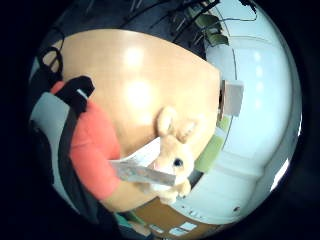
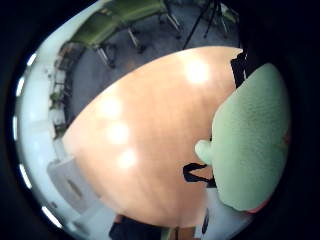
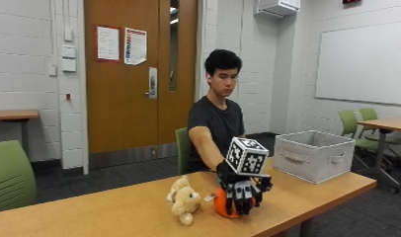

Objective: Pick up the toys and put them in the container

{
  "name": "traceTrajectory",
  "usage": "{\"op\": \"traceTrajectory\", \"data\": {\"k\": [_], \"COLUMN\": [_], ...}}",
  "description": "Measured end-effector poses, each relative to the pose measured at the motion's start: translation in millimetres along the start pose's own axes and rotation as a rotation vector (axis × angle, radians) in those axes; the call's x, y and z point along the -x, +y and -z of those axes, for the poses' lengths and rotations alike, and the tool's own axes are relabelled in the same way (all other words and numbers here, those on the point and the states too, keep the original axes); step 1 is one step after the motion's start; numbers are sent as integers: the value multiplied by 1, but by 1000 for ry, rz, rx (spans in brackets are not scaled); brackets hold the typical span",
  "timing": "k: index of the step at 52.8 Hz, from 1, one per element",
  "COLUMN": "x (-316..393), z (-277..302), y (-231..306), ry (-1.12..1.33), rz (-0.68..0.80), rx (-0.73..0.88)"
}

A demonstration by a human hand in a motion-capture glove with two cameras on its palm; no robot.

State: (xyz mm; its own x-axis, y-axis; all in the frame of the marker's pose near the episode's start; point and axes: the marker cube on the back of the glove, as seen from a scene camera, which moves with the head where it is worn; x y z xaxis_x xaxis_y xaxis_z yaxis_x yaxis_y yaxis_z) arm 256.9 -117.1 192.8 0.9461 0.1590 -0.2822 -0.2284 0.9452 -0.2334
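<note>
Fingers of the gloved right hand curl down over an orange-and-green toy, mostly hiding it, on the table. Well apart stands the grey container. Beside the hand sits a tan plush bunny.

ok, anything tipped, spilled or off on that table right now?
Nothing stands out. The gloved right hand grips an orange and green toy at the front edge of the table. The tan bunny plush sits upright beside it. The grey fabric bin stands upright at the far end, apart from both.
</note>
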Motion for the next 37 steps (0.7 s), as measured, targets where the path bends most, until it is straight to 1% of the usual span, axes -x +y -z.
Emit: {"op": "traceTrajectory", "data": {"k": [3,10,17,23,28,33,37], "x": [4,2,-1,10,24,52,82], "z": [15,71,138,196,234,283,311], "y": [8,28,52,79,105,143,171], "ry": [-18,-1,-46,-46,-54,-34,-56], "rz": [16,11,-8,4,18,-11,11], "rx": [-13,-71,-134,-240,-297,-427,-501]}}
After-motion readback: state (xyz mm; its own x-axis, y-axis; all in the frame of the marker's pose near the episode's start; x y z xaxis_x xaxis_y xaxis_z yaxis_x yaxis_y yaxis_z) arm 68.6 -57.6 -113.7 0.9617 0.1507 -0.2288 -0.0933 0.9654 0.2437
